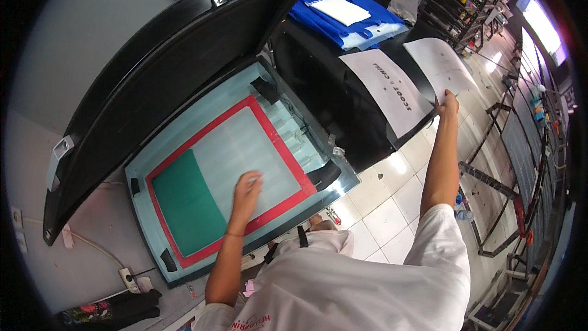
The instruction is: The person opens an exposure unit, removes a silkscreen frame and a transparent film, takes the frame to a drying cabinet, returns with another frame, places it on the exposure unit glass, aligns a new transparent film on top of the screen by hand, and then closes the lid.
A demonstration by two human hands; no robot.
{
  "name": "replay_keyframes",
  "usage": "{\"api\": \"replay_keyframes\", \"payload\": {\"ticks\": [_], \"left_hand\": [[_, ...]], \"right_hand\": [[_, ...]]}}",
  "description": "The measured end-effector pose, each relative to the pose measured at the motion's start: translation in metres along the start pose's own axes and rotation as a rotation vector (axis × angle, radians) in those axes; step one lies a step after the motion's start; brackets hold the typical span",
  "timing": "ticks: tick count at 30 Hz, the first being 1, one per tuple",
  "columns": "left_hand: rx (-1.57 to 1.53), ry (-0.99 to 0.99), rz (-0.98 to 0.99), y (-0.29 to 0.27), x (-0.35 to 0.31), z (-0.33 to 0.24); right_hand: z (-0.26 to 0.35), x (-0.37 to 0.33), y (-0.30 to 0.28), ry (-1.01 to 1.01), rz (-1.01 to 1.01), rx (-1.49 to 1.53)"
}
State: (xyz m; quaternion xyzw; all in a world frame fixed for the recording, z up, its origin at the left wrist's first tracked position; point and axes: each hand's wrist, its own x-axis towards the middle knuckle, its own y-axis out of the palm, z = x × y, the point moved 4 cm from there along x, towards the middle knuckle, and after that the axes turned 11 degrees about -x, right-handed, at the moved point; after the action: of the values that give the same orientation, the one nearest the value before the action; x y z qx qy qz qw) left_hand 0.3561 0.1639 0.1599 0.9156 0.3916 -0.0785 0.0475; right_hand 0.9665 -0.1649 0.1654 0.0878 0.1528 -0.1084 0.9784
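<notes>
My right hand (448, 103) is closed on the near edge of a printed sheet (436, 64), which curls at its right side. Beside it, another white sheet with dark lettering (386, 89) lies on a black surface. My left hand (246, 191), slightly blurred, hovers over or rests on the bed of a box-like machine, fingers loosely apart with nothing in them; contact cannot be made out. The bed has a red border (280, 141) around a pale glassy area (242, 141) and a green panel (188, 202).
The machine's black lid (177, 67) stands raised at the left. Blue fabric (318, 9) with a folded white piece lies at the back, near a clear plastic bag (408, 0). Metal racks (520, 190) stand on the right. A power strip (128, 280) sits at lower left.
</notes>
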Motion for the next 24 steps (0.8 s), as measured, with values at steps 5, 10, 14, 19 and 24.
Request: {"api": "replay_keyframes", "payload": {"ticks": [5,10,14,19,24], "left_hand": [[0.090,-0.195,-0.438,-0.114,-0.064,0.041],[0.188,-0.230,-0.749,-0.201,-0.123,0.075],[0.349,-0.184,-0.874,-0.298,-0.144,0.131],[0.549,-0.219,-1.043,-0.364,-0.155,0.111],[0.933,-0.325,-0.902,-0.450,-0.181,0.152]], "right_hand": [[-0.017,0.076,0.025,0.023,0.001,-0.328],[-0.043,0.114,0.036,0.019,0.057,-0.020],[-0.007,0.140,0.018,-0.112,0.057,-0.149],[0.023,0.049,0.006,-0.506,-0.293,-1.014],[-0.112,-0.307,0.166,-0.968,0.770,-0.866]]}}
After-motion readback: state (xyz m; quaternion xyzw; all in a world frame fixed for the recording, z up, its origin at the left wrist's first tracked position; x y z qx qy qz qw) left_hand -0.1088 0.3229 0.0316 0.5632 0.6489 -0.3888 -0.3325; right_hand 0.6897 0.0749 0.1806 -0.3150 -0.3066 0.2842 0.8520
